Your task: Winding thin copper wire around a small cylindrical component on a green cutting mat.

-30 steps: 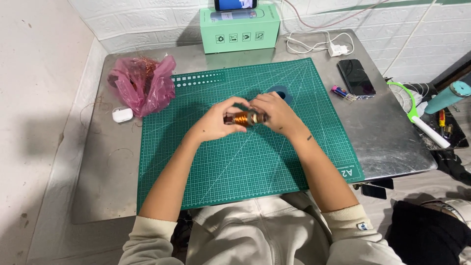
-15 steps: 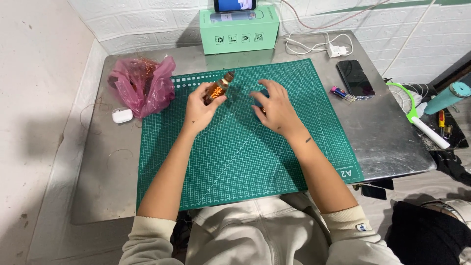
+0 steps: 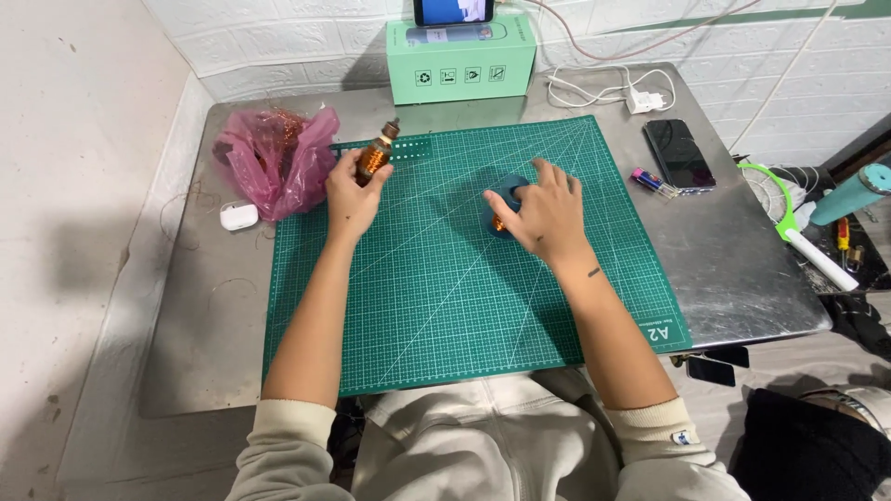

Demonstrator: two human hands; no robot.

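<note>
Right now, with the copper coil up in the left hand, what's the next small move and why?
Probably carry the copper-wound coil on to the pink bag: the left hand holds it right beside the bag, and the right hand rests on a dark round piece.

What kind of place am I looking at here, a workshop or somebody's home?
Probably a small home workbench for electrical tinkering. A green cutting mat covers a metal table set against a white tiled wall. The left hand holds a copper-wound motor part, and a pink bag of copper wire lies beside it.
</note>
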